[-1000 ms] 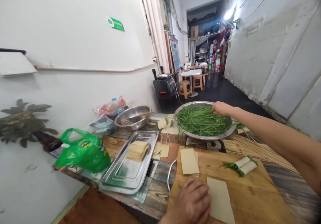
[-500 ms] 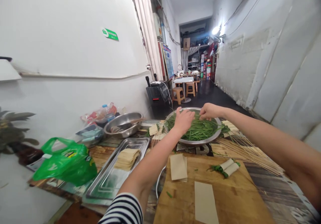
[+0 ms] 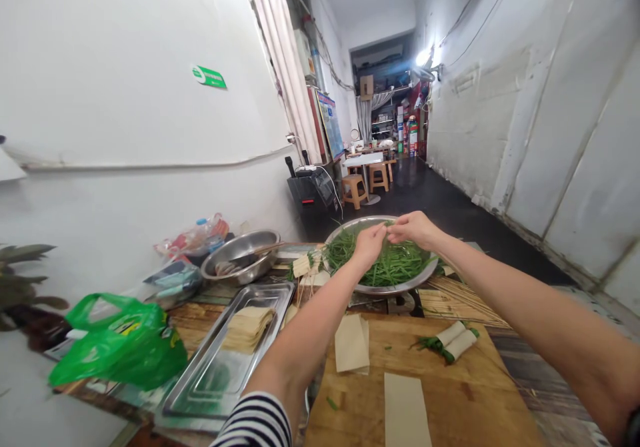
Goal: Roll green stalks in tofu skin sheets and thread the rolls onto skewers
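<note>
A wide metal bowl (image 3: 430, 275) of thin green stalks (image 3: 395, 267) stands behind the wooden cutting board (image 3: 465, 400). Over it my left hand (image 3: 370, 241) and my right hand (image 3: 414, 228) meet, fingers pinched together at the tips. A bit of green shows between them; the rest of what they pinch is hidden by the fingers. On the board lie a single beige tofu-skin sheet (image 3: 406, 410), a small stack of sheets (image 3: 352, 343) and two rolls with greens poking out (image 3: 453, 340).
Left of the board, a metal tray (image 3: 200, 383) carries a pile of beige sheets (image 3: 246, 329). Further left are a green plastic bag (image 3: 125, 343) and a steel basin (image 3: 240, 260). Wooden skewers (image 3: 460, 303) lie right of the bowl, partly behind my right arm.
My hands have come together over the bowl. The fingers of my left hand, spread before, are now pinched. The view has shifted slightly.
</note>
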`<action>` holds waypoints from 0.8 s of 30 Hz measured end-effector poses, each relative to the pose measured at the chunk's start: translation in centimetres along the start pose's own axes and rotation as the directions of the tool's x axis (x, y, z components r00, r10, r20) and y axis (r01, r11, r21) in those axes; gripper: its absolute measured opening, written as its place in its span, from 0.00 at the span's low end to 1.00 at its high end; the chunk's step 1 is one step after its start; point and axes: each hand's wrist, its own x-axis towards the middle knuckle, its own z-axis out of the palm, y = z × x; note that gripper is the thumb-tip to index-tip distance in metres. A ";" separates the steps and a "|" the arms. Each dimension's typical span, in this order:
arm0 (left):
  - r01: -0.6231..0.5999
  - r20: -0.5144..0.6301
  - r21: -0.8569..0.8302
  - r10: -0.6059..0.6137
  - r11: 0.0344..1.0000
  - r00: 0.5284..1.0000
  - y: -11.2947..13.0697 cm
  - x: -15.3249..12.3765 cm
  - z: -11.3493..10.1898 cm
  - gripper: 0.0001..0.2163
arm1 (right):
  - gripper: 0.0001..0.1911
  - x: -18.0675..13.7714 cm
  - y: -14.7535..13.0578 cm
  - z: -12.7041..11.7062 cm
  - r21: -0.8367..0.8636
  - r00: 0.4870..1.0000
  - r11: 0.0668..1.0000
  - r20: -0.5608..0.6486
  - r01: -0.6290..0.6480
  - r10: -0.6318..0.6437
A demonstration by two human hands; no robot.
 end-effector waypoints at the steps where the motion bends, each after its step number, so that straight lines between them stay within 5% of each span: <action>1: -0.009 0.027 0.019 0.008 1.000 1.000 0.2 -0.1 -0.1 0.14 | 0.14 0.0 0.1 0.0 0.010 1.000 1.000 0.004 -0.003 0.003; 7: -0.003 0.173 0.076 -0.010 0.997 0.985 1.0 -0.2 -0.9 0.15 | 0.10 0.0 0.1 0.0 0.105 0.998 0.994 -0.045 -0.032 0.037; 10: 0.195 0.199 -0.218 -0.152 0.956 0.968 1.1 0.0 -1.0 0.12 | 0.10 0.6 0.1 0.2 0.123 0.994 0.992 -0.103 -0.024 0.036; 14: 0.465 0.389 -0.475 -0.296 0.747 0.872 1.2 -0.4 -1.5 0.09 | 0.10 1.6 -0.1 -0.2 0.134 0.987 0.990 -0.150 -0.040 0.060; 20: 0.536 0.445 -0.491 -0.331 0.687 0.832 0.0 -1.5 -2.1 0.11 | 0.10 2.3 -0.5 -1.2 0.148 0.970 0.988 -0.236 -0.032 0.066; 24: 0.523 0.421 -0.541 -0.326 0.659 0.846 -1.2 -1.9 -1.5 0.13 | 0.12 2.3 -0.2 -0.9 0.142 0.956 0.990 -0.293 0.015 0.027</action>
